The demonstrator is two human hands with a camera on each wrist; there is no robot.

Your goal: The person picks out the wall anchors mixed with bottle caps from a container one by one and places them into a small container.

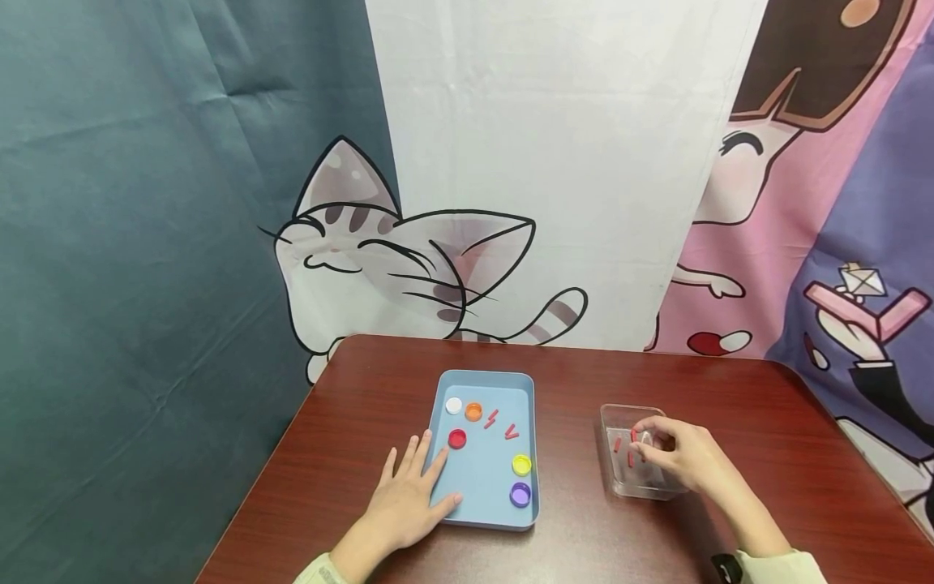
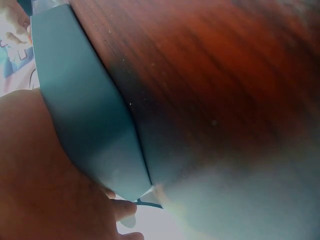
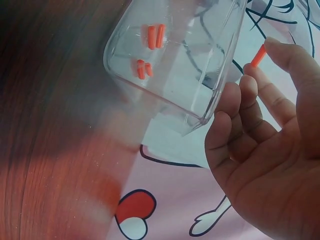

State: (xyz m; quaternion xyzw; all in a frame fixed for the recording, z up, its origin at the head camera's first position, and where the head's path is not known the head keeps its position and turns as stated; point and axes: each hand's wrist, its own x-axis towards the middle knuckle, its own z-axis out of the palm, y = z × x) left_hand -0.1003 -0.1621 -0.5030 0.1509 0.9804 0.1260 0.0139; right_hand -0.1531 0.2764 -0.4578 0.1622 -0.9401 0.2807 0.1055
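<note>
Right hand (image 1: 686,456) is the one to watch. It comes in from the right over the clear box (image 1: 642,491), thumb and index fingertip nearly together, a red stick (image 1: 633,436) pinched between them. Gap is only as wide as the piece; the other fingers are loosely bent in the right wrist view.

Key relation: stick's long axis bridges thumb to index, so the hand has it by the ends, not the sides. From overhead it points roughly away from the person. Can't tell if the fingertips sit above or below the box rim, or touch the wall.

More loose sticks (image 3: 152,37) lie on the box floor, beyond the hand's fingertips in the wrist shot. Exact count unclear, some may be reflections.

Blue tray (image 1: 485,495) is to the left of the right hand, past a strip of bare surface (image 1: 569,519). Long side runs away from the person. Yellow cap (image 1: 521,465) and purple cap (image 1: 520,495) are on its right side, closest to that hand; white cap (image 1: 454,405), orange cap (image 1: 473,412) and red cap (image 1: 456,439) sit farther left.

Left hand (image 1: 409,499) is nearer the tray: fingers spread straight at its left edge, nothing gripped.
</note>
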